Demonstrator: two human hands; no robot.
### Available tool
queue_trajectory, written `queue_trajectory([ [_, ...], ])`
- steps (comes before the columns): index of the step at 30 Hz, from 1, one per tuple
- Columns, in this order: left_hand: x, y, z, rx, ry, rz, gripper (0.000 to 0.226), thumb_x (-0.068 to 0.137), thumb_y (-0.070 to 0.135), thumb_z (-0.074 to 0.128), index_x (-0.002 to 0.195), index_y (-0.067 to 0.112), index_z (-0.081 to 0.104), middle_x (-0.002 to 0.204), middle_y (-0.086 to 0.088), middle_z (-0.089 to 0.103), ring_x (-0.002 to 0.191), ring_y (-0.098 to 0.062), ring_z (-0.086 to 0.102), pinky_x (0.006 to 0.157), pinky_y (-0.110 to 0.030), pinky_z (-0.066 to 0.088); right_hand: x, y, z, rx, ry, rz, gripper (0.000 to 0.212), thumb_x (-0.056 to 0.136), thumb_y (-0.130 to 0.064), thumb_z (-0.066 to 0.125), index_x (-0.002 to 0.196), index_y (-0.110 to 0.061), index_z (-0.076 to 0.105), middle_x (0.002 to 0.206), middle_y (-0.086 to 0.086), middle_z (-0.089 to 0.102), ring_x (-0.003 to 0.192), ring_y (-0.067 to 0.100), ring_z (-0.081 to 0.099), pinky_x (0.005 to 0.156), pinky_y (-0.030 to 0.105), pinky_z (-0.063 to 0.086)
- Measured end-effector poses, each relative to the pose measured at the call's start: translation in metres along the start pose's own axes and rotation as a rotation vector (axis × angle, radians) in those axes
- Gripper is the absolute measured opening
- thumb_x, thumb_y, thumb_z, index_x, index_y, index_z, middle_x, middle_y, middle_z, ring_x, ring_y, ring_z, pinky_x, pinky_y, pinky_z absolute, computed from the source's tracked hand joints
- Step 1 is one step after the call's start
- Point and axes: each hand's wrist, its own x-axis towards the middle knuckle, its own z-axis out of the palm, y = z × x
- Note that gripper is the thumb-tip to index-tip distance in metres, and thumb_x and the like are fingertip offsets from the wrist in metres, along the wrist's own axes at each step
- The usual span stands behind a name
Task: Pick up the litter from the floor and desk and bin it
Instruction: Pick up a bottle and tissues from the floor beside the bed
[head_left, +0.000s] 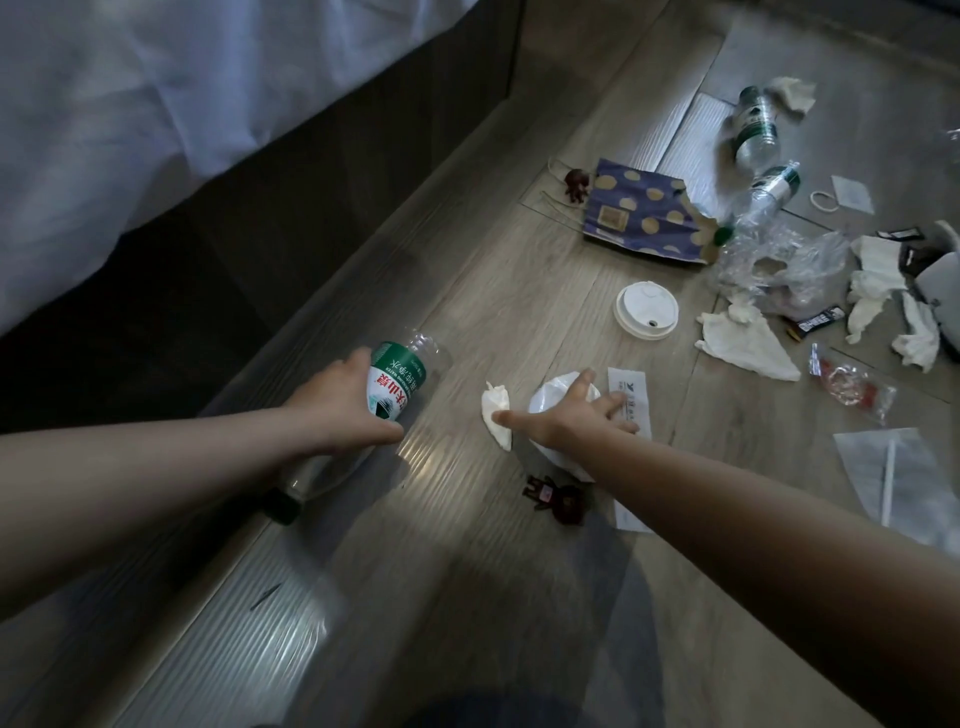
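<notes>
Step in hand: pick-up. Our left hand (350, 400) grips the plastic water bottle (402, 376), fingers curled round its labelled body. Our right hand (571, 415) is spread, fingers straight, over a crumpled white wrapper (545, 397) on the floor (467, 291). A tissue scrap (496, 415) lies at the thumb tip and a paper sachet (631, 379) under the fingertips. Next, we judge: close the fingers on the wrapper and lift. No bin is in view.

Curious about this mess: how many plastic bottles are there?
3. One bottle is gripped by the left hand; a second bottle lies far right on the floor; a crushed bottle lies just nearer. Clear plastic may hide more.
</notes>
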Motion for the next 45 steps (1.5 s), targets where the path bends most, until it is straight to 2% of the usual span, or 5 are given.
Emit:
queue_trajectory([
  [14,-0.011,0.017,0.000,0.020,-0.034,0.055,0.091,0.062,0.040,0.079,0.136,0.018,0.032,0.112,-0.006,0.053,0.093,-0.023,0.059,0.077,-0.037,0.054,0.009,0.069,-0.023,-0.068,0.033,-0.262,0.099,0.078,-0.050,0.068,0.153,-0.022,0.010,0.157,0.012,0.017,0.140,0.038,0.025,0.112,0.046,0.029],
  [19,-0.015,0.019,0.001,0.015,-0.027,0.074,0.090,0.060,0.041,0.078,0.135,0.020,0.033,0.109,-0.003,0.053,0.089,-0.020,0.059,0.071,-0.034,0.053,0.006,0.086,-0.022,-0.153,-0.062,-0.369,0.094,0.080,-0.053,0.065,0.153,-0.029,0.010,0.161,0.008,0.003,0.145,0.037,0.011,0.114,0.049,0.023],
  [24,-0.017,0.020,0.003,0.032,-0.038,0.075,0.094,0.060,0.043,0.078,0.137,0.021,0.030,0.109,-0.001,0.050,0.087,-0.018,0.057,0.065,-0.028,0.047,-0.004,0.095,-0.014,-0.154,-0.222,-0.388,0.126,0.056,-0.078,0.069,0.152,-0.039,-0.003,0.159,0.003,-0.023,0.145,0.035,-0.018,0.117,0.056,0.006],
  [30,-0.015,0.021,0.005,0.067,-0.027,0.080,0.090,0.058,0.044,0.078,0.133,0.020,0.034,0.109,-0.003,0.052,0.089,-0.020,0.058,0.074,-0.036,0.054,-0.009,0.094,0.004,-0.199,-0.126,-0.402,0.147,0.039,-0.080,0.074,0.144,-0.044,-0.021,0.157,0.002,-0.028,0.143,0.038,-0.022,0.110,0.070,0.011],
  [45,-0.007,0.019,0.013,0.054,-0.075,0.062,0.083,0.060,0.042,0.079,0.128,0.019,0.036,0.110,-0.004,0.052,0.089,-0.020,0.058,0.071,-0.034,0.053,-0.009,0.102,0.008,-0.230,0.212,-0.573,0.074,0.073,-0.057,0.067,0.133,-0.029,0.036,0.142,0.009,0.028,0.124,0.031,0.032,0.097,0.048,0.040],
])
